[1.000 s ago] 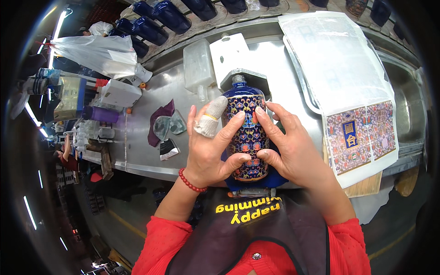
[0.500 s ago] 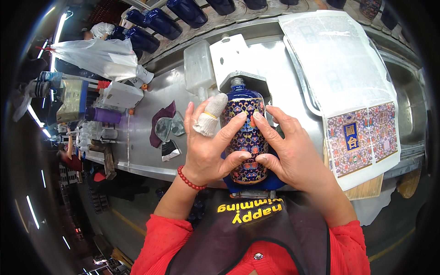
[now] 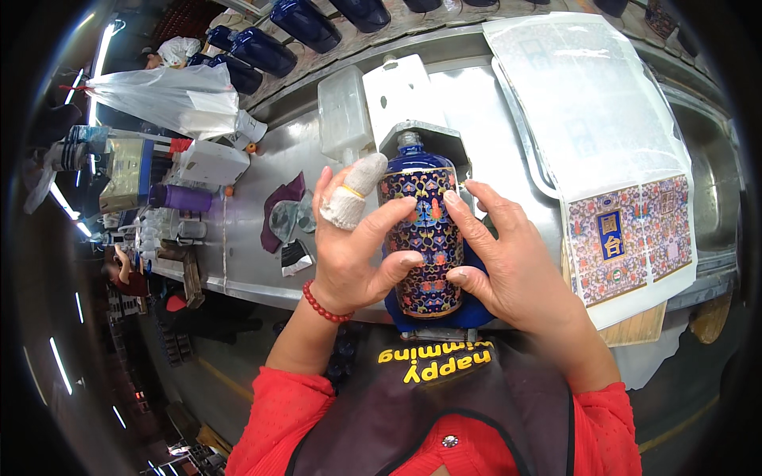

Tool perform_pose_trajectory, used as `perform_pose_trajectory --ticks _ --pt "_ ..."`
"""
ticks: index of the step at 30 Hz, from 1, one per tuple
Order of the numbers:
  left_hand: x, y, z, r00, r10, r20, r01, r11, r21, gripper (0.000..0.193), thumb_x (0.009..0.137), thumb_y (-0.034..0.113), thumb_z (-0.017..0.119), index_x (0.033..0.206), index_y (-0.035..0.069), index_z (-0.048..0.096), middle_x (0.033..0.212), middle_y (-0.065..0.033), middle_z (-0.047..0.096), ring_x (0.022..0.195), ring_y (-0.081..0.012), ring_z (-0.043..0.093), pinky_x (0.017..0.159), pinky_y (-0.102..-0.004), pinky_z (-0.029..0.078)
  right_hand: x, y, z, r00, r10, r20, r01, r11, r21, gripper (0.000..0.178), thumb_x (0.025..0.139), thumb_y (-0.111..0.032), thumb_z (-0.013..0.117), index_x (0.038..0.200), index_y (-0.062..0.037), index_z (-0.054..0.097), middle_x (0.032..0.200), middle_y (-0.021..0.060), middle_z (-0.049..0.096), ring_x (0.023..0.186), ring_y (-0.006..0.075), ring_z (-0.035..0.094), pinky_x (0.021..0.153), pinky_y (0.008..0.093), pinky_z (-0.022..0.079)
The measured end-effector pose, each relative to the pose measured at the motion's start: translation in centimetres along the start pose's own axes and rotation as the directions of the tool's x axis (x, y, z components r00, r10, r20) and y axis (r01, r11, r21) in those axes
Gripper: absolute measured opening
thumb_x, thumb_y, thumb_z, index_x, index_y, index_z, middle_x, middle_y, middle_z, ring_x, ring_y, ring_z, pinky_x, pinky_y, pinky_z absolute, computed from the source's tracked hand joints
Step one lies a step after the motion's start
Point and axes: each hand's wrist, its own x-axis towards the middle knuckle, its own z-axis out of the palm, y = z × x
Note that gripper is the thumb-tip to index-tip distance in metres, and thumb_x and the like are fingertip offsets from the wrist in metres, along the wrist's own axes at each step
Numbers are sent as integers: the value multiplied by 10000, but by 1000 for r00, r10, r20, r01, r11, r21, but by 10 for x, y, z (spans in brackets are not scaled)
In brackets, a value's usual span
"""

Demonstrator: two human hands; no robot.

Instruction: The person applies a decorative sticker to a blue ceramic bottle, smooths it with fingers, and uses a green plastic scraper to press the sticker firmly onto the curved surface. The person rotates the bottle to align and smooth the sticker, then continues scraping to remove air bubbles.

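Observation:
A dark blue bottle (image 3: 423,254) lies tilted in front of me, its neck pointing away. A floral patterned wrap covers its body. My left hand (image 3: 347,258) touches the left side of the wrap with thumb and index fingertips, fingers spread. A grey-white cloth cover with a yellow band (image 3: 345,205) sits on one of its fingers, and a red bead bracelet (image 3: 324,309) circles the wrist. On the right side, my right hand (image 3: 520,266) rests thumb and fingertips on the wrap, fingers apart. A dark angled holder (image 3: 440,139) stands behind the neck; blue cloth (image 3: 444,324) lies under the base.
Printed floral sheets (image 3: 627,230) lie under translucent paper (image 3: 579,103) on a tray at the right. A clear plastic box (image 3: 341,111) and a white block (image 3: 397,95) stand behind. Purple cloth (image 3: 282,208) lies left. Blue bottles (image 3: 305,24) line the far ledge; a person (image 3: 176,51) is far left.
My hands have drawn slightly apart, the left shifting left so its thumb and index uncover more of the pattern. The bottle has barely moved. Bottles on the far ledge have shifted left.

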Motion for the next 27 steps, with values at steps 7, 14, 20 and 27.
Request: perform_pose_trajectory --ticks 7,14,20,27 --pt "14 -8 2 996 -64 -61 59 994 -88 328 914 255 705 1164 44 683 1319 -283 609 1262 -418 564 1181 -581 246 1 -1 -10 990 -11 -140 31 989 143 750 841 -55 734 1528 -57 431 1515 274 406 1351 478 436 1126 506 376" --pt "19 -10 3 983 -178 -33 166 960 -226 281 872 100 668 1142 23 668 1226 -236 651 1193 -401 589 1169 -541 300 1 -10 -29 945 328 -11 -243 722 647 510 919 30 573 1423 4 498 1256 142 666 1052 184 659 912 298 537" --pt "15 -9 5 989 -146 -38 134 965 -226 295 847 71 681 1141 47 684 1229 -216 667 1203 -403 587 1161 -544 300 7 -5 -23 963 219 -156 -117 865 489 325 936 -62 624 1248 3 559 921 150 674 766 237 679 699 342 524" --pt "11 -7 8 993 92 -76 -90 995 34 365 787 102 723 1146 149 757 1269 -191 666 1216 -368 579 1196 -549 209 8 -3 -18 963 201 -181 -109 901 421 296 946 -52 622 1229 7 561 910 167 664 749 268 682 680 360 521"
